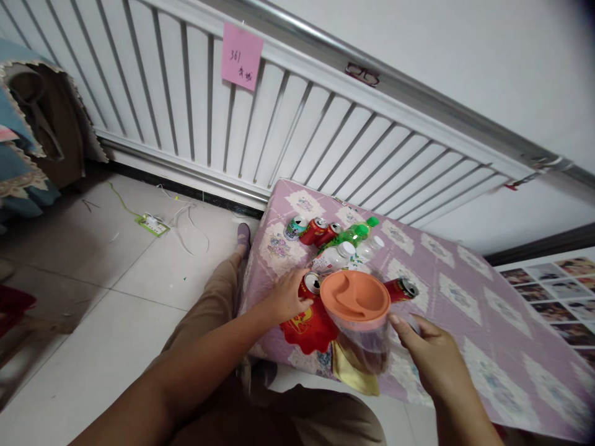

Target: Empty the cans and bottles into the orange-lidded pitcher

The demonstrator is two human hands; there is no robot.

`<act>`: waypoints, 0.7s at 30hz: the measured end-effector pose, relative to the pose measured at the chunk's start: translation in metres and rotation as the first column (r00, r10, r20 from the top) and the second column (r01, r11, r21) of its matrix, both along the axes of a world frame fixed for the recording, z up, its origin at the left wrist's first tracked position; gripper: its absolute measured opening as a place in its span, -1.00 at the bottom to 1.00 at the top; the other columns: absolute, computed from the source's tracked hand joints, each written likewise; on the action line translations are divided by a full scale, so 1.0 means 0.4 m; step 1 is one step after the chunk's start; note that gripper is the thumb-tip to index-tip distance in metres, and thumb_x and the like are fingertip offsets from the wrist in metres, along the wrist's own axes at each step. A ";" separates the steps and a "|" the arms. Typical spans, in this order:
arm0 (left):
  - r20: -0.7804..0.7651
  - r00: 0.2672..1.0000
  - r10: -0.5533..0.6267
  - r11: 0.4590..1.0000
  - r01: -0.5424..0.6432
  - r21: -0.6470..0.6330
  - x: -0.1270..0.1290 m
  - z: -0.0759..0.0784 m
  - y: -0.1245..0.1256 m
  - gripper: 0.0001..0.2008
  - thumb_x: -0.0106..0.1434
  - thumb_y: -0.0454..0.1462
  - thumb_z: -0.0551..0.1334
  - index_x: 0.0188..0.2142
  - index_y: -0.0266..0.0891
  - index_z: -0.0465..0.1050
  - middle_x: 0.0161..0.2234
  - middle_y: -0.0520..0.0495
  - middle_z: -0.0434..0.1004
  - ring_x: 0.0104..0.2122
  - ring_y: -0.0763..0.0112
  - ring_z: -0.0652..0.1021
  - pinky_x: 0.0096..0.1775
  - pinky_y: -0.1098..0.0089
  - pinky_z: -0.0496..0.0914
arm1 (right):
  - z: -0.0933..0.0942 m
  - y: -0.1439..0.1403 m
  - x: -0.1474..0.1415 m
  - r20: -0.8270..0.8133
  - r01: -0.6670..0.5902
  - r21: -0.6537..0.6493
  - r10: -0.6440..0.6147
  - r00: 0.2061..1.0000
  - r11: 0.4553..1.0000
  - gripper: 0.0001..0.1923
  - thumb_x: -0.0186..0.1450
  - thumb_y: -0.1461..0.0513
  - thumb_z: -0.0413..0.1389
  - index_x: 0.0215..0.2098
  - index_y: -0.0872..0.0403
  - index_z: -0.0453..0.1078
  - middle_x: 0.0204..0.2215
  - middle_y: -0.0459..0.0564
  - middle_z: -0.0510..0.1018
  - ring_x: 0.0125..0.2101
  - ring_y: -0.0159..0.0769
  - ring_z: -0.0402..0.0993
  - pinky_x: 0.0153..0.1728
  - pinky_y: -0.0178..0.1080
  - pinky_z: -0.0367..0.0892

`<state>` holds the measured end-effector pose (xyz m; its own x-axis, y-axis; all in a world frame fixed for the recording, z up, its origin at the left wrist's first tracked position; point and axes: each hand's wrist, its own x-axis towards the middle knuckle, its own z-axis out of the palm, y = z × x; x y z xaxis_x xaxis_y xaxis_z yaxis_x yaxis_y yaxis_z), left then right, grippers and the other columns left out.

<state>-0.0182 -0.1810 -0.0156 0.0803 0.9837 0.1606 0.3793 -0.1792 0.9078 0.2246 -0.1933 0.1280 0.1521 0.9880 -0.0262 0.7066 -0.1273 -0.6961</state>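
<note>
A clear plastic pitcher [365, 337] with an orange lid [356, 298] stands near the front edge of a table covered in a pink patterned cloth [465, 310]. My right hand [425, 356] rests against the pitcher's right side. My left hand [286, 297] grips a red drink can [310, 286] lying just left of the lid. Under the pitcher lie a red decoration [307, 328] and a yellow cloth [353, 375]. Another red can [400, 288] lies to the right of the lid.
Further back on the cloth lie a green can [294, 227], two red cans [320, 232], a green bottle [353, 235] and clear bottles [341, 255]. A white radiator [279, 124] with a pink note [240, 57] runs behind. A power strip [151, 224] lies on the tiled floor.
</note>
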 end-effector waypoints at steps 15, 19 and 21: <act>0.026 1.000 -0.002 1.000 0.002 0.007 0.002 -0.006 0.002 -0.26 0.10 -0.35 0.36 0.26 -0.14 0.20 0.25 -0.22 0.35 0.25 0.03 0.37 0.30 -0.01 0.20 | 0.006 -0.001 -0.005 0.026 -0.016 0.014 0.015 1.000 1.000 -0.67 0.00 -0.06 0.28 -0.54 0.02 0.57 -0.59 -0.09 0.59 -0.52 -0.21 0.45 -0.44 -0.24 0.40; 0.019 1.000 0.003 1.000 -0.003 -0.004 0.002 -0.006 0.001 -0.25 0.10 -0.35 0.36 0.27 -0.15 0.18 0.26 -0.22 0.35 0.26 0.02 0.37 0.30 -0.01 0.21 | 0.001 0.000 -0.001 0.004 -0.012 0.002 0.012 1.000 1.000 -0.67 0.00 -0.06 0.28 -0.53 0.02 0.57 -0.59 -0.10 0.57 -0.51 -0.23 0.45 -0.44 -0.26 0.39; 0.010 1.000 0.002 1.000 -0.002 -0.009 0.002 -0.008 0.002 -0.25 0.10 -0.34 0.37 0.27 -0.17 0.18 0.26 -0.24 0.35 0.26 0.01 0.37 0.29 -0.01 0.21 | -0.001 0.001 0.001 0.006 -0.014 0.002 0.014 1.000 1.000 -0.66 0.00 -0.07 0.28 -0.53 0.02 0.57 -0.59 -0.11 0.56 -0.52 -0.24 0.44 -0.45 -0.27 0.38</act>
